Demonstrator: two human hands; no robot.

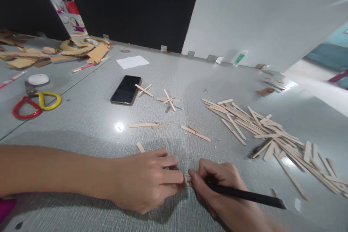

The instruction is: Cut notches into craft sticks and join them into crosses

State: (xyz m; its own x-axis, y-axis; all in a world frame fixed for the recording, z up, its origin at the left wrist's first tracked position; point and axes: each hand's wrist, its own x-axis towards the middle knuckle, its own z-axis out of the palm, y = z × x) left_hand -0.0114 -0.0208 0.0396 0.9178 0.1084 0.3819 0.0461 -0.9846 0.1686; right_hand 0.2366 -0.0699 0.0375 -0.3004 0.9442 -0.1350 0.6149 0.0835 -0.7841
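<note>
My left hand point(152, 179) rests on the grey table with fingers bent in a pinch. Between its fingertips and my right hand shows the end of a small wooden stick piece point(187, 180); the rest is hidden. In my right hand point(220, 185) a slim black-handled tool point(247, 195) is gripped like a pen, its tip hidden by the fingers. A craft stick point(140, 147) pokes out behind my left hand. Farther off lie broken sticks point(195, 133), another split stick point(144, 125) and two crossed-stick shapes, one star-like point(169, 99) and one X-like point(144, 90).
A pile of craft sticks point(261, 127) spreads over the right side. Behind the sticks lies a phone point(125, 90), with white paper point(132, 62) beyond. Red-and-yellow-handled scissors point(38, 105) and cardboard scraps point(78, 49) are on the left. Upright panels point(233, 11) border the table's far edge.
</note>
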